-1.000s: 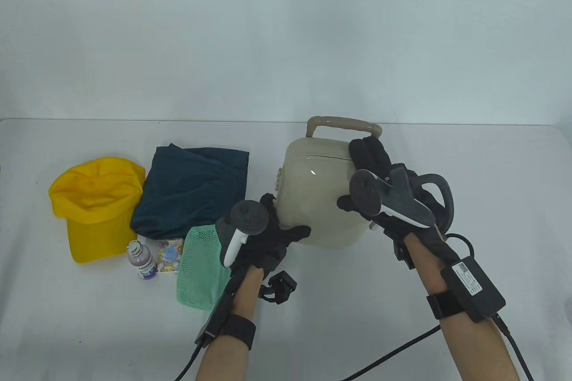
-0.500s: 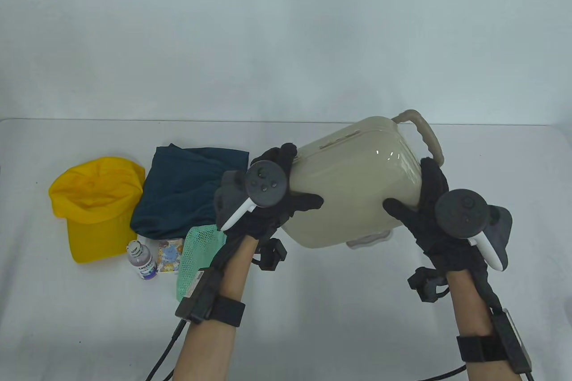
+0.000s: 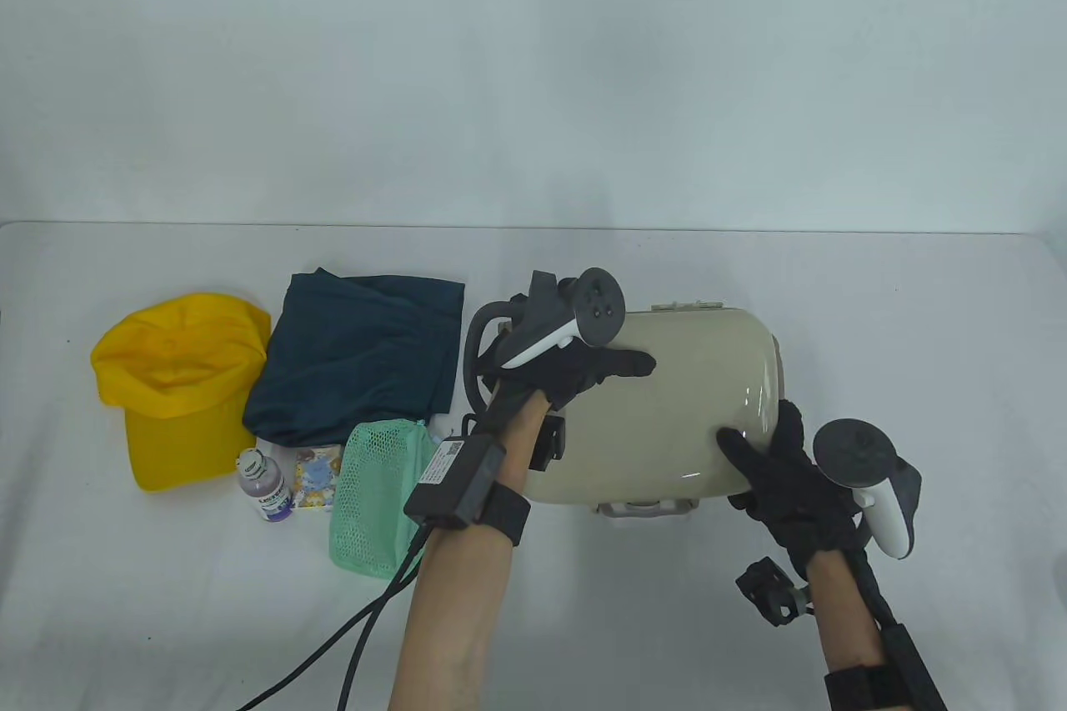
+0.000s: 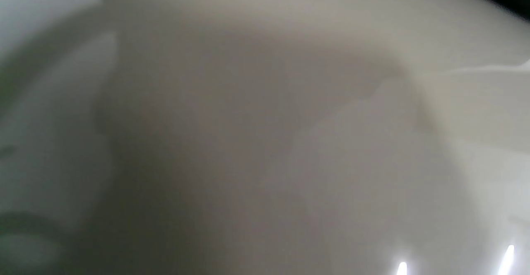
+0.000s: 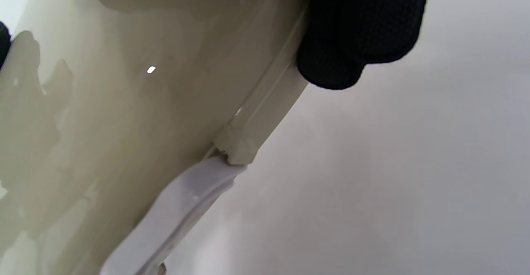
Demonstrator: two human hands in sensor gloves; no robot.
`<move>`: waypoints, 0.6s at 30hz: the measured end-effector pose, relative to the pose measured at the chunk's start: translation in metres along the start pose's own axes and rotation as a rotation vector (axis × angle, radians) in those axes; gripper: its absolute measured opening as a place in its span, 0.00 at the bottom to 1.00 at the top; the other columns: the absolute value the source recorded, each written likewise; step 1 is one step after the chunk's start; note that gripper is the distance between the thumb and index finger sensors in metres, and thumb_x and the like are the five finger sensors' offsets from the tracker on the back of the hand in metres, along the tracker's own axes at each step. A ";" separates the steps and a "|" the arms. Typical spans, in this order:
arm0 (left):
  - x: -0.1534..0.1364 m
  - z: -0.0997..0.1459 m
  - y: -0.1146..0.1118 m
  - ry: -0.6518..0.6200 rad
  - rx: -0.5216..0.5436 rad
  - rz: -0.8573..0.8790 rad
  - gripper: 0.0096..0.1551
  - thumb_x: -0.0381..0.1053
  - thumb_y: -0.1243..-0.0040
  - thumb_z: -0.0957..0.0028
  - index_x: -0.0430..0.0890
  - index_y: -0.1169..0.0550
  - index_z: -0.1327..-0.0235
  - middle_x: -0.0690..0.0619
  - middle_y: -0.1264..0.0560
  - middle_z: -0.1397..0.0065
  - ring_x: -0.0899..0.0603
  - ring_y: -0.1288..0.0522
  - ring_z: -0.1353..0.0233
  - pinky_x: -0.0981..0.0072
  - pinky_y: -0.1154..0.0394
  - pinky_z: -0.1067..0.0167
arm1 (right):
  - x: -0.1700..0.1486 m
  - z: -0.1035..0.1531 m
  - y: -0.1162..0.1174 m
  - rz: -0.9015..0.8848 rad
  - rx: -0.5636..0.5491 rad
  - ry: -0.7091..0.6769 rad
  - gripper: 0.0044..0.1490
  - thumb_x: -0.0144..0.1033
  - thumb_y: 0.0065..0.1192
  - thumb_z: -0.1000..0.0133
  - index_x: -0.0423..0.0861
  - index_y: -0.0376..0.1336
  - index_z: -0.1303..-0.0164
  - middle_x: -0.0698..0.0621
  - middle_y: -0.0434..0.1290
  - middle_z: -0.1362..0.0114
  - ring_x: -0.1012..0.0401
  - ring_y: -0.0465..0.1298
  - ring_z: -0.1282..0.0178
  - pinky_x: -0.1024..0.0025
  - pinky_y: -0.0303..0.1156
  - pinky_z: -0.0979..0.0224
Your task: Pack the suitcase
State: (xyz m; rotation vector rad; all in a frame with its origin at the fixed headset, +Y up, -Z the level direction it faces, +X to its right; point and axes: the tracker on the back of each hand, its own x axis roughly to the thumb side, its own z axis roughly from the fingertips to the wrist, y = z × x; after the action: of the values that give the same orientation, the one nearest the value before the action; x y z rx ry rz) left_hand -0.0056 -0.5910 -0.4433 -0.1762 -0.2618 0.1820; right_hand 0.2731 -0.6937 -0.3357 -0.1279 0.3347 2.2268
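Blurred suitcase (image 4: 265, 142) shell, left wrist view

Even, bright overhead light washing the table view, soft shadows lying on the tabletop (image 3: 750, 619), small glare spots glinting on the suitcase (image 3: 667, 403), left wrist view blurring completely, right wrist view staying soft.

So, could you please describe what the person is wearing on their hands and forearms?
Both the left hand and right hand wear black textured gloves. A dark grey tracker with a round disc head and white grip is strapped on each. Black wristbands hold black boxes; the left box has a white label and black cables trailing off. No sleeves.
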 end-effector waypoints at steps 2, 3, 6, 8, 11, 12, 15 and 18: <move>-0.002 -0.009 -0.007 0.017 -0.042 -0.003 0.58 0.82 0.49 0.62 0.56 0.39 0.17 0.46 0.38 0.15 0.36 0.36 0.20 0.30 0.41 0.22 | -0.003 -0.003 0.004 -0.001 0.027 0.023 0.70 0.75 0.40 0.45 0.34 0.25 0.18 0.27 0.50 0.15 0.43 0.82 0.41 0.52 0.79 0.39; -0.004 -0.016 -0.011 0.026 -0.085 -0.003 0.58 0.82 0.49 0.62 0.56 0.39 0.17 0.46 0.39 0.15 0.36 0.35 0.20 0.30 0.41 0.22 | -0.005 -0.005 0.006 0.000 0.039 0.040 0.70 0.75 0.40 0.45 0.33 0.26 0.18 0.26 0.50 0.16 0.44 0.83 0.42 0.53 0.80 0.40; -0.009 -0.029 -0.020 0.052 -0.173 0.007 0.58 0.82 0.50 0.61 0.57 0.39 0.17 0.47 0.38 0.15 0.36 0.35 0.20 0.31 0.41 0.22 | -0.007 -0.009 0.011 -0.001 0.060 0.074 0.69 0.74 0.39 0.44 0.32 0.27 0.18 0.25 0.53 0.18 0.45 0.84 0.46 0.54 0.81 0.44; -0.015 -0.037 -0.027 0.068 -0.216 0.033 0.57 0.82 0.50 0.61 0.57 0.38 0.17 0.47 0.37 0.15 0.36 0.35 0.20 0.31 0.41 0.22 | -0.008 -0.012 0.013 0.007 0.057 0.094 0.68 0.74 0.39 0.44 0.32 0.28 0.17 0.25 0.54 0.19 0.46 0.85 0.48 0.55 0.81 0.46; -0.021 -0.049 -0.038 0.085 -0.275 0.068 0.57 0.82 0.49 0.61 0.57 0.37 0.17 0.47 0.36 0.15 0.36 0.34 0.21 0.31 0.40 0.22 | -0.010 -0.014 0.016 0.002 0.068 0.127 0.67 0.73 0.39 0.43 0.32 0.29 0.17 0.24 0.56 0.19 0.46 0.85 0.49 0.56 0.82 0.47; -0.023 -0.053 -0.043 0.086 -0.292 0.075 0.57 0.82 0.49 0.60 0.56 0.37 0.17 0.46 0.36 0.15 0.36 0.33 0.21 0.31 0.40 0.22 | -0.012 -0.014 0.017 0.003 0.076 0.136 0.66 0.72 0.39 0.42 0.32 0.31 0.17 0.24 0.56 0.19 0.46 0.85 0.49 0.56 0.82 0.47; -0.026 -0.063 -0.055 0.084 -0.332 0.094 0.56 0.82 0.50 0.59 0.56 0.36 0.16 0.46 0.36 0.15 0.35 0.33 0.20 0.30 0.41 0.22 | -0.014 -0.014 0.021 0.008 0.077 0.165 0.65 0.71 0.40 0.42 0.31 0.31 0.17 0.23 0.56 0.20 0.46 0.85 0.50 0.56 0.82 0.48; -0.032 -0.072 -0.060 0.098 -0.372 0.133 0.56 0.81 0.50 0.58 0.57 0.37 0.16 0.46 0.37 0.14 0.34 0.35 0.19 0.30 0.42 0.21 | -0.014 -0.015 0.021 -0.009 0.073 0.168 0.64 0.70 0.41 0.41 0.30 0.32 0.17 0.23 0.56 0.20 0.48 0.85 0.50 0.59 0.83 0.48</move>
State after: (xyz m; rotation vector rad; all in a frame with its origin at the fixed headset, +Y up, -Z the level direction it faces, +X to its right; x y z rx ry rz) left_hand -0.0072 -0.6666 -0.5074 -0.5713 -0.1840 0.2553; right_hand 0.2646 -0.7208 -0.3431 -0.2769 0.5053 2.1968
